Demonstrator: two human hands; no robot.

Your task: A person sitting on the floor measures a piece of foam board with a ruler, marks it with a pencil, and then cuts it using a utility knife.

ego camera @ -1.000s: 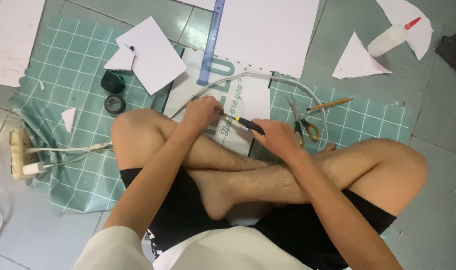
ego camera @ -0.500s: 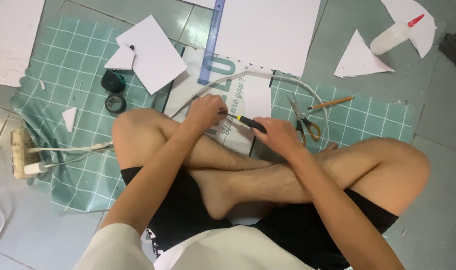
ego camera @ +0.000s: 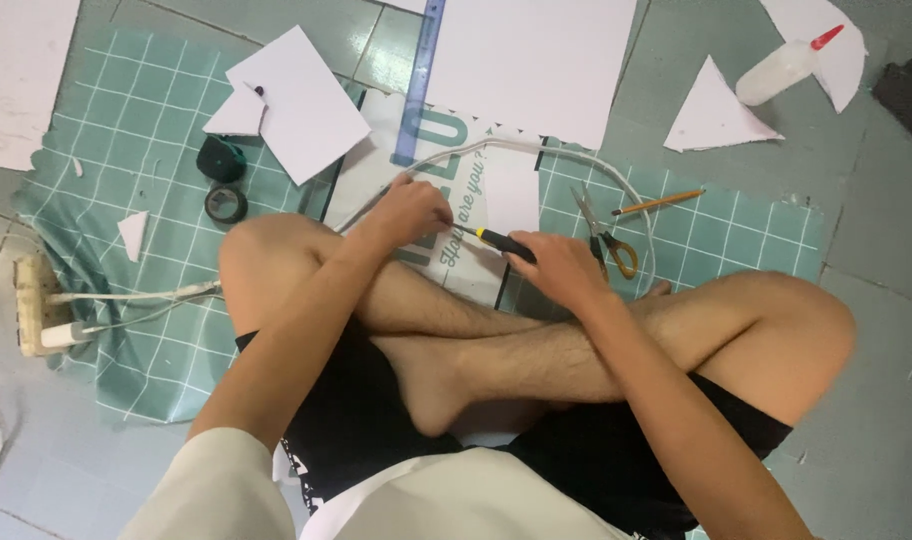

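I sit cross-legged on the floor. My right hand [ego camera: 558,268] grips a knife with a black and yellow handle [ego camera: 503,243], its tip pointing left toward my left hand [ego camera: 413,212]. My left hand rests, fingers curled, on a white printed sheet [ego camera: 446,180] that lies on the green grid cutting mat [ego camera: 126,140]; whether it pinches anything I cannot tell. A white cable [ego camera: 536,150] arcs over the sheet just beyond both hands.
A blue ruler [ego camera: 421,80], a large white sheet [ego camera: 531,60] and paper pieces [ego camera: 296,100] lie beyond. Scissors [ego camera: 606,235] and a pencil [ego camera: 659,203] sit right of my hands. Tape rolls [ego camera: 224,180], a power strip [ego camera: 38,305] and a glue bottle [ego camera: 784,68] are around.
Both hands stay at the same spot on the printed sheet with the knife; only the head view has shifted slightly.
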